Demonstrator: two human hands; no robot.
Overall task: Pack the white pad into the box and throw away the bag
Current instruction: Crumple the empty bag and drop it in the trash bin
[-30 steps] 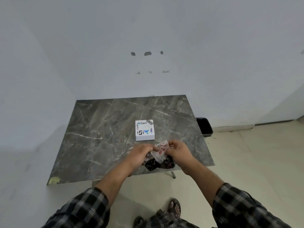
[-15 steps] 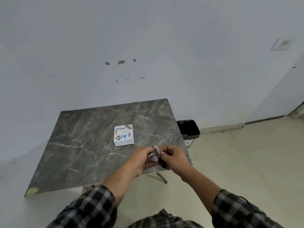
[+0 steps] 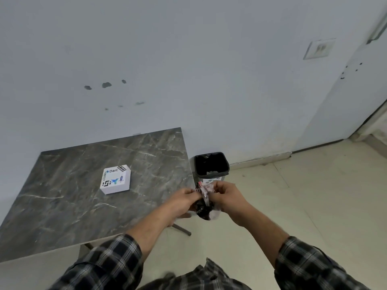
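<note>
Both hands meet just past the right edge of the grey marble surface, over the floor, with the forearms reaching forward from checked sleeves and converging to a point. The left hand has its back turned up and its fingers curled inward, its grip pinched shut on the left side of the bag. The right hand faces it, knuckles up and thumb towards the left hand, its grip clamped on the bag's right side and top. The bag is crumpled between them, partly clear plastic with dark and reddish print, its lower part hanging below the fingers.

The box lies closed and flat on the surface, well to the left of the hands, white with printed logos on its lid. The white pad cannot be made out anywhere in this view.

A black-lined bin stands on the floor just beside the surface's right edge, beyond the hands and against the wall.
</note>
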